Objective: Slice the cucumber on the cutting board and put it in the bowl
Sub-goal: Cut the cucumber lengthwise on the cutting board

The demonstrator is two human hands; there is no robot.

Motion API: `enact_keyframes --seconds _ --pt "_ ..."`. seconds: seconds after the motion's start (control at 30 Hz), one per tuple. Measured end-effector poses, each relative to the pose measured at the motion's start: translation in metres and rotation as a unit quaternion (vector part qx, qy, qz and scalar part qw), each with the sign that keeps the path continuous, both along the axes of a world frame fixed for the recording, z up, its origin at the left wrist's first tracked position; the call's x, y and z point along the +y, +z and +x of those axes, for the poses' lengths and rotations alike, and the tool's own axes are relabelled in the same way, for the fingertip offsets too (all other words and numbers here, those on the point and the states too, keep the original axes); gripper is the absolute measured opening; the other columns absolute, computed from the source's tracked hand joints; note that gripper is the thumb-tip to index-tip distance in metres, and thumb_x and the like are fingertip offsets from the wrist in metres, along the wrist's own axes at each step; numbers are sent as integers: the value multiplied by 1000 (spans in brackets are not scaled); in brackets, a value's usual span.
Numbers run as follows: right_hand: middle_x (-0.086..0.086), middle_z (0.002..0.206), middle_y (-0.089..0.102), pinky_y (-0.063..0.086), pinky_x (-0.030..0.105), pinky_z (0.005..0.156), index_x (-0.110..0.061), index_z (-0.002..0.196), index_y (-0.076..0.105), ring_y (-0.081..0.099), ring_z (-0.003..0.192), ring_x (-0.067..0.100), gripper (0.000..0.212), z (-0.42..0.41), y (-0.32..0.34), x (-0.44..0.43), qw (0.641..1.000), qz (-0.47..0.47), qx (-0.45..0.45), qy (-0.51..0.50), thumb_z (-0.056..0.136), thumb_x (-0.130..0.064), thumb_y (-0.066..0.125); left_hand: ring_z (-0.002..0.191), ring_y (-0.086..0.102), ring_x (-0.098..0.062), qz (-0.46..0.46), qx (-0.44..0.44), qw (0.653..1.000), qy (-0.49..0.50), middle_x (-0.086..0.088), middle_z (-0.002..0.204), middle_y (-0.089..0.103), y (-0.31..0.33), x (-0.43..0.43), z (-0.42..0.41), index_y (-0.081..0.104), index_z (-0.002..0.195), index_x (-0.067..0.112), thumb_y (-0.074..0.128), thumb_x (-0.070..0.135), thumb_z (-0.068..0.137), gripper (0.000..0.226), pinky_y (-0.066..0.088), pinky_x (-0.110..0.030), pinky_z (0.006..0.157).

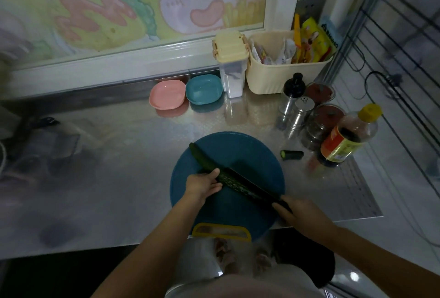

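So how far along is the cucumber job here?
Done: one end piece is cut off, on the counter beside the cutting board. In hand: left hand grips the cucumber, right hand holds the knife along it. Left: slicing; pink bowl and teal bowl show no slices.

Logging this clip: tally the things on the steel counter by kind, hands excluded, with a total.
cutting board: 1
knife: 1
cucumber pieces: 2 (long cucumber, cut end)
small bowls: 2 (pink bowl, teal bowl)
lidded container: 1
basket: 1
bottles and shakers: 3 (black-topped dispenser, metal shaker, sauce bottle)
jars: 2 (back jar, front jar)
Total: 13 clearly seen
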State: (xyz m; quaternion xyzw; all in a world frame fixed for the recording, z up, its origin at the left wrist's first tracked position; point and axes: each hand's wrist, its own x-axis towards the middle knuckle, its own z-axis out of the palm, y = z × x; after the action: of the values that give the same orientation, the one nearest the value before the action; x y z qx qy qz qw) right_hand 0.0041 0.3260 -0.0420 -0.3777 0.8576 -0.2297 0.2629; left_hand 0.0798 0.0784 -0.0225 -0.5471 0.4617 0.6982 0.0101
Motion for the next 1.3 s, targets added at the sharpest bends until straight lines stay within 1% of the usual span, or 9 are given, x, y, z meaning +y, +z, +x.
enact_keyframes --seconds 0.17,0.23,0.3,0.4,0.53,0.63,0.93,1.2,1.3 --pt "7 80 64 41 24 60 -12 93 55 61 68 18 78 -9 5 -10 999 -3 25 44 82 -76 14 69 63 -22 7 -1 1000 3 -16 81 63 -3 0 8 62 87 -2 65 10 87 12 56 -22 52" --pt "3 69 62 41 21 47 -14 97 49 59 53 15 28 -11 -1 -9 986 11 123 113 91 -40 53 67 64 -21 27 -4 999 -22 -17 81 63 -2 -5 10 61 91 -4 63 10 88 15 56 -21 51" --pt "-1 63 60 40 19 36 -14 101 46 54 42 11 61 -10 -9 -9 980 37 142 136 57 -17 89 63 67 -18 57 -2 996 -62 -17 82 64 -1 -11 12 60 99 -8 62 13 89 23 56 -21 53" --pt "-1 66 61 39 20 32 -14 108 46 53 40 11 84 -8 -16 -12 977 58 168 114 39 -19 95 75 66 -18 92 3 991 -94 -16 87 66 0 -19 14 60 99 -5 62 15 88 23 56 -20 57" --pt "9 102 61 49 31 67 -11 130 43 63 83 25 37 4 -8 -16 976 84 174 104 97 -25 50 81 66 -17 105 3 986 -132 -12 88 69 -3 -28 18 59 107 -6 63 9 86 27 56 -19 62" --pt "2 97 56 43 31 71 -19 121 43 60 92 23 41 18 -11 -21 983 106 134 67 99 -45 21 81 68 -15 60 -19 972 -226 -10 91 69 0 -32 16 59 111 -6 68 21 84 40 55 -19 65" --pt "1 83 56 51 34 66 -19 112 45 62 75 22 22 20 3 -37 987 107 110 38 98 -36 45 78 67 -14 -26 -30 931 -363 -20 110 65 1 -28 -5 59 110 -3 67 31 85 43 56 -22 73" --pt "-5 59 32 50 37 66 -26 84 35 58 67 22 86 25 -4 -48 987 110 117 -7 65 -70 -36 78 68 -14 -19 -12 928 -372 -14 97 67 -4 -32 -2 61 92 10 67 30 85 22 56 -22 71" --pt "-5 59 31 45 34 61 -24 88 42 61 76 24 85 25 0 -50 989 105 106 -2 72 -69 -29 78 69 -13 -21 -6 929 -370 -14 97 68 -5 -33 -2 62 97 8 68 29 84 26 55 -21 70"
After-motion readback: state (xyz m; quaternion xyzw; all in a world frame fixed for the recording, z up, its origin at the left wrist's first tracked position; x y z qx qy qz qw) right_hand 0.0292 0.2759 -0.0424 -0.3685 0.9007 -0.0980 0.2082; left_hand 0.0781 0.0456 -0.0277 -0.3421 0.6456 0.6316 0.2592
